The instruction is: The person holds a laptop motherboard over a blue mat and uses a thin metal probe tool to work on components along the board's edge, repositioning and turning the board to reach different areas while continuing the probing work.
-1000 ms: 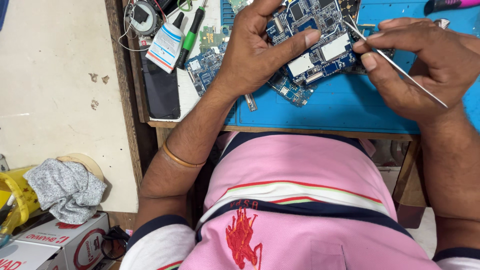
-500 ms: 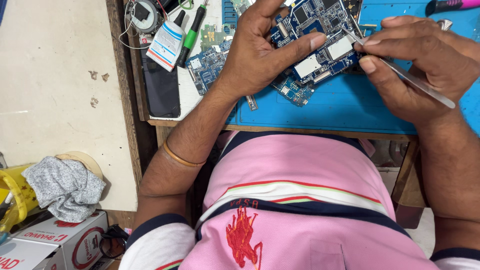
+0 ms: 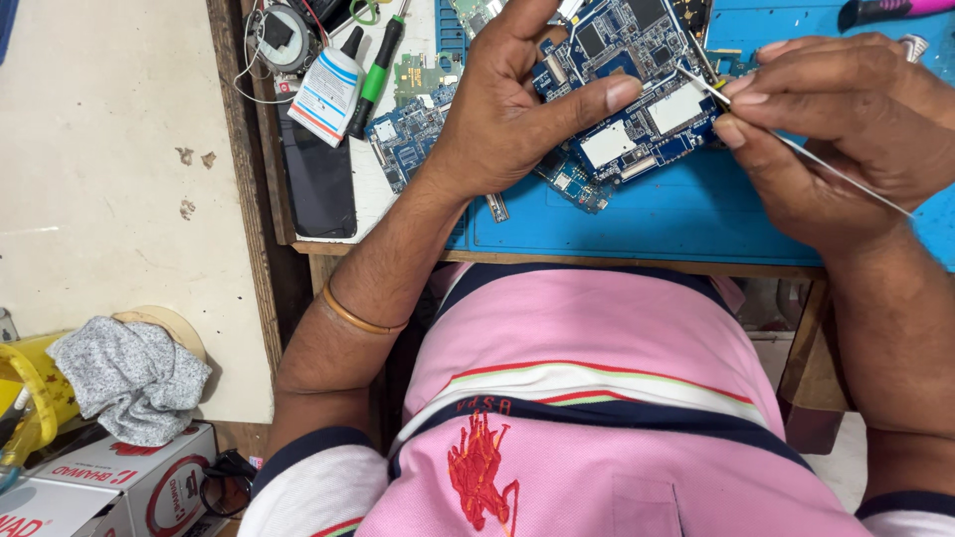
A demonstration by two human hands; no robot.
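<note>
Circuit board: a blue circuit board (image 3: 637, 89) with silver shield plates is held tilted above the blue work mat (image 3: 686, 214), at the top centre of the view, between the two hands.
Left hand: the board is gripped by the left hand (image 3: 507, 109); the thumb is laid across its lower face, and the other fingers are curled behind its upper edge, only partly seen.
Right hand: the right hand (image 3: 846, 139) is placed just right of the board, its fingers pressed together and pinched on a thin metal tool.
Metal tool: the thin metal tool (image 3: 796, 149) is held slanted; its tip is set against the board's right edge, and its tail is seen running down to the right past the hand.
Beneath the board: a second blue board (image 3: 572, 184) is seen lying on the mat, partly covered by the held one.
Left of the mat: a further blue board (image 3: 408, 139), a white bottle with a black nozzle (image 3: 328, 89), a green-handled screwdriver (image 3: 376, 75) and a dark phone (image 3: 318, 184) are laid close together on the table (image 3: 298, 239).
Top right: a pink-handled tool (image 3: 895, 10) is noted at the mat's far edge.
Wrist: a thin bangle (image 3: 353, 316) is worn on the left forearm.
Floor, left: a grey cloth (image 3: 129, 378) is draped over a yellow container (image 3: 30, 383), beside a cardboard box (image 3: 119, 482).
</note>
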